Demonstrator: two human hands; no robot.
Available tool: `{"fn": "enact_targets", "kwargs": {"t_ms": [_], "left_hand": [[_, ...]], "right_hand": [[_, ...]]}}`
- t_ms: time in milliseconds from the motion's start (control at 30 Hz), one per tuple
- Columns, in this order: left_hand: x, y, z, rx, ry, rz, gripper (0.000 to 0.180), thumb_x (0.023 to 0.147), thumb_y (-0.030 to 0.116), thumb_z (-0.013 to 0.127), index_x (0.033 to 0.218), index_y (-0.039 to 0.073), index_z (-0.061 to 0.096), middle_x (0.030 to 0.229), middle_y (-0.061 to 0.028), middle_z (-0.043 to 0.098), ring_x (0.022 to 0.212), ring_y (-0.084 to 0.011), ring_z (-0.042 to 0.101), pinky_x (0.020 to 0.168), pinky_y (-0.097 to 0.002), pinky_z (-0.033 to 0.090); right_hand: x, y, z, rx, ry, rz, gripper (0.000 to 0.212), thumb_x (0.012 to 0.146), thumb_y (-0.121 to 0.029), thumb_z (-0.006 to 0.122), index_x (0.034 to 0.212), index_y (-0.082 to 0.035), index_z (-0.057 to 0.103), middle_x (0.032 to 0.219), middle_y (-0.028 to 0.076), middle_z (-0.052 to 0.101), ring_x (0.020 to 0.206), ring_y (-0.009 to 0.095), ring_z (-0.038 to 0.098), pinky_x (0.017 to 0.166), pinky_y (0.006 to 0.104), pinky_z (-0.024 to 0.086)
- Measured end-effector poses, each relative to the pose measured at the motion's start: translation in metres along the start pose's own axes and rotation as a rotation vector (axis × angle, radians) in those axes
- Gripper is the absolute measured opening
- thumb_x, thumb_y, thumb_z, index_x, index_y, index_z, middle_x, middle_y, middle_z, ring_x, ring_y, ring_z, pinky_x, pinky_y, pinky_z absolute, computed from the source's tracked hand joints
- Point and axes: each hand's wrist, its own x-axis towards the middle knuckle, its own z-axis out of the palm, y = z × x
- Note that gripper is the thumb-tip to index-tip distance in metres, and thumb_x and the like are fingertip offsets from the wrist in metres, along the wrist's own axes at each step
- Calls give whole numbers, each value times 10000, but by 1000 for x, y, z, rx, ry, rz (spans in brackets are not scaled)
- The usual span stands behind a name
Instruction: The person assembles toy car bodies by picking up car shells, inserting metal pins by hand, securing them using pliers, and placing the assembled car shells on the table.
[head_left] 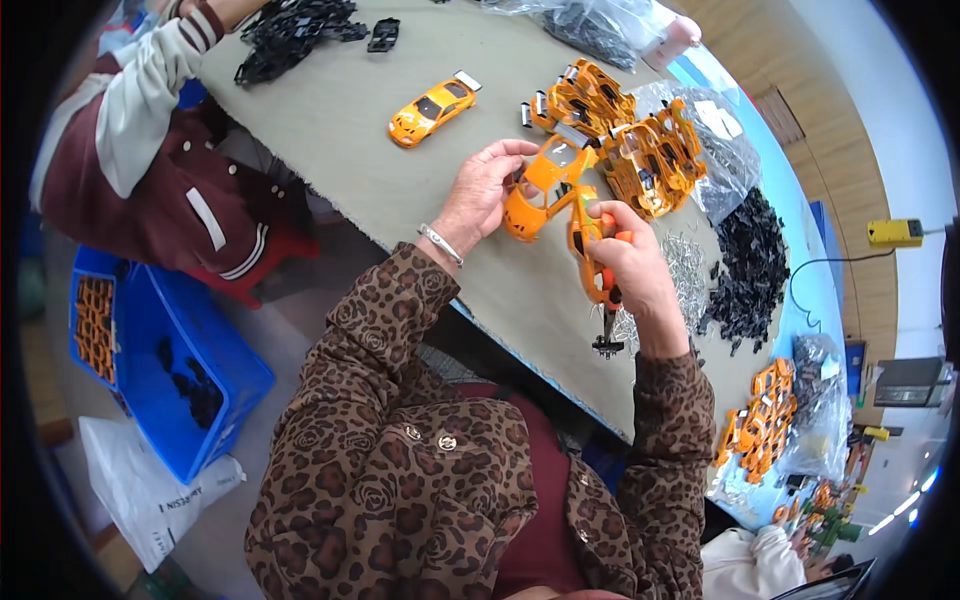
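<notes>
On a grey tabletop (pixel 350 180), a heap of glossy orange plastic car shells (pixel 655 165), a mound of small black plastic parts (pixel 747 262) and thin silver metal pieces (pixel 683 265) crowd the right side. One orange toy car with a rear wing (pixel 425 115) stands apart. Above the tabletop, the left hand (pixel 490 185) pinches one shiny orange car shell with window openings (pixel 543 176) — the right hand (pixel 630 255) grips one narrow orange piece (pixel 580 235), partly hidden, just beside it.
</notes>
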Motion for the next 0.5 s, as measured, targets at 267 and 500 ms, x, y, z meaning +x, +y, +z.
{"fn": "enact_targets", "kwargs": {"t_ms": [267, 500], "left_hand": [[11, -8, 0, 148, -2, -87, 226, 916, -6, 480, 1128, 26, 552, 939, -58, 626, 752, -104, 594, 649, -276, 540], [12, -15, 8, 124, 44, -275, 280, 910, -21, 483, 1185, 27, 502, 954, -95, 635, 747, -147, 635, 517, -313, 541]], "right_hand": [[7, 13, 5, 94, 6, -24, 351, 710, -49, 573, 1057, 7, 574, 791, 66, 568, 678, 140, 530, 605, 278, 444], [5, 20, 3, 62, -15, -61, 380, 703, -55, 551, 1077, 13, 570, 798, 91, 578, 725, 160, 553, 649, 301, 460]]}}
